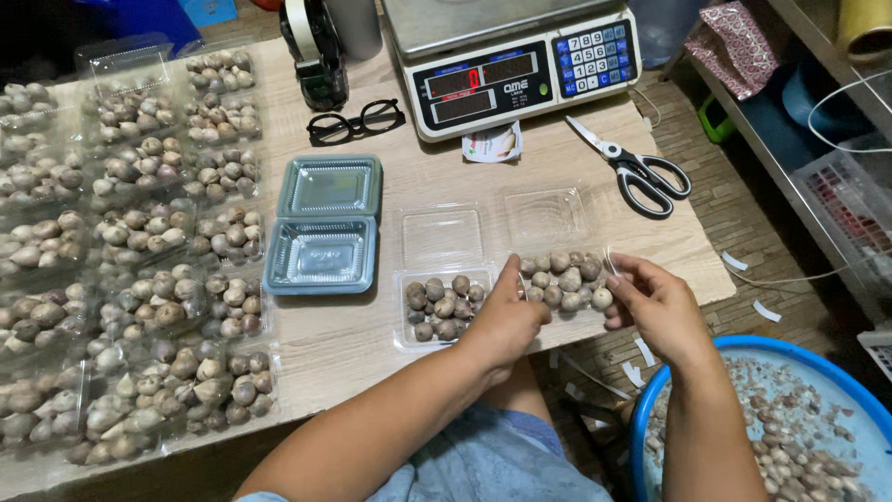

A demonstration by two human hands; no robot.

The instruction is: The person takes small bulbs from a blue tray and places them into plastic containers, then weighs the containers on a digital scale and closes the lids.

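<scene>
Hands (581, 307) gripping filled clamshell tray (562, 284)

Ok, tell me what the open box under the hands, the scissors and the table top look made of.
Open box: thin clear plastic, glossy; the table shows through its raised lid. Scissors: bright metal blades, with black handles that look like plastic. Table top: pale wood-grain surface, matte, possibly laminate rather than solid wood. The left hand and right hand meet at the box's filled half.

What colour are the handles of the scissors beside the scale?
The scissors have black handles with pale grey inner rims, clearest in the head view.
</scene>
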